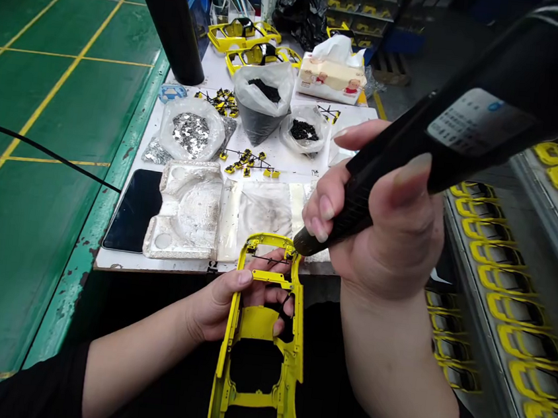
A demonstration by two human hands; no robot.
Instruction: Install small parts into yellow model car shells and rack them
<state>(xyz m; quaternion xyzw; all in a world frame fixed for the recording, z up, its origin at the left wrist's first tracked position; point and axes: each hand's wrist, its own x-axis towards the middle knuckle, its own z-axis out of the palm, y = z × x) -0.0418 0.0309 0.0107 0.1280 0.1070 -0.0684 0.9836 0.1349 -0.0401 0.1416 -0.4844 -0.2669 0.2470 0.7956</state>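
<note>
Black tool [381, 163] with unreadable silver label [477, 121]

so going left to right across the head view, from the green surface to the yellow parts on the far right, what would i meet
Green surface → flat black device → white foam block → yellow frame in the left hand → right hand gripping the black tool → rows of yellow parts.
</note>
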